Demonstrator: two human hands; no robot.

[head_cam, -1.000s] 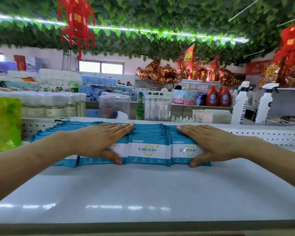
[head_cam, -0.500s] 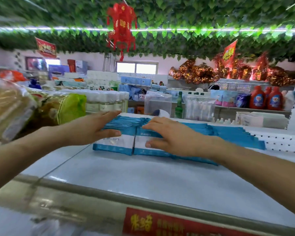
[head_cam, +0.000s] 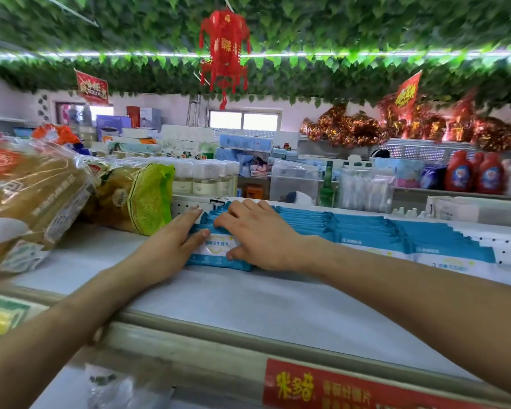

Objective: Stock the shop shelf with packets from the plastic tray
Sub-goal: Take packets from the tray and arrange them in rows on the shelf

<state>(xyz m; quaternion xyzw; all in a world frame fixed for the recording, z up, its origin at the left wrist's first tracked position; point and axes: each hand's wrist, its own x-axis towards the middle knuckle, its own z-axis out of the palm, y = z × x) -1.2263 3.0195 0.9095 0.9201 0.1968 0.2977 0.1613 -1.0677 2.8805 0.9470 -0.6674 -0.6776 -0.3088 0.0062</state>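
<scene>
Rows of blue-and-white wipe packets [head_cam: 366,231] stand on edge on the white shop shelf [head_cam: 248,302]. Both hands are at the leftmost row [head_cam: 216,249]. My left hand [head_cam: 174,240] lies flat against that row's left side, fingers straight, thumb on the front packet. My right hand [head_cam: 257,234] rests on top of the same row, fingers spread over the packets and thumb on the front face. The plastic tray is not in view.
Bagged goods in clear wrap [head_cam: 27,196] and a green-and-yellow bag [head_cam: 142,199] crowd the shelf's left end. White-capped jars [head_cam: 204,178] and bottles stand behind the shelf's back edge. A red price label [head_cam: 351,391] runs along the shelf's front rail.
Both hands have shifted left along the packets, from the middle rows to the leftmost row. They now sit close together on it. The camera turned left too.
</scene>
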